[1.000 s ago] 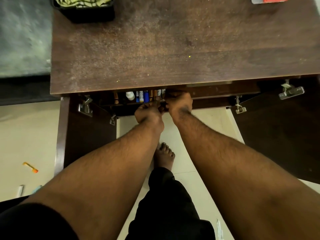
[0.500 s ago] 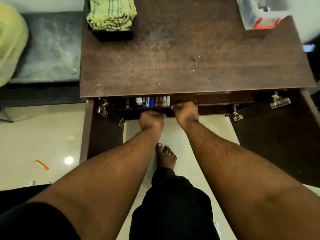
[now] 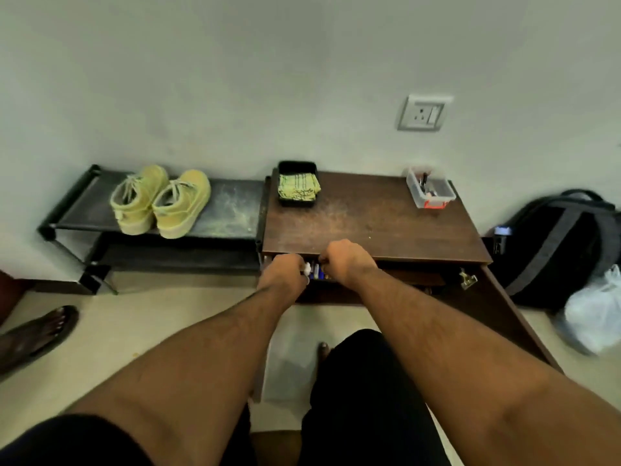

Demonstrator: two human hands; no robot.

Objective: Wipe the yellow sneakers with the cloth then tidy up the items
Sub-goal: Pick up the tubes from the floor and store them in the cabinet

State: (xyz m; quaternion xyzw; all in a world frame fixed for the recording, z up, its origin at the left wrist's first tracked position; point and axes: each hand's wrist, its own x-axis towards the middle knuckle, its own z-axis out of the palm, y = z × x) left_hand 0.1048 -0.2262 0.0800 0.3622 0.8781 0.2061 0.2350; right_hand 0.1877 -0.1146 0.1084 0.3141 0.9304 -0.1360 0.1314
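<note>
Pale wall behind dark worktop (image 3: 369, 216). View has lifted; both hands remain at its front edge. Yellow sneakers (image 3: 161, 200) left of it on rack (image 3: 228, 210), cloth (image 3: 299, 186) folded in tray (image 3: 297, 168) on it: tidying nearly done. Left hand (image 3: 285, 270) pinches something white; right hand (image 3: 349, 260) fingers curled, grip unclear.

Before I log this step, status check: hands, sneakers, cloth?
Both hands, left hand and right hand, curled at drawer edge. Yellow sneakers on rack. Cloth folded in black tray. Nothing blocking.
</note>
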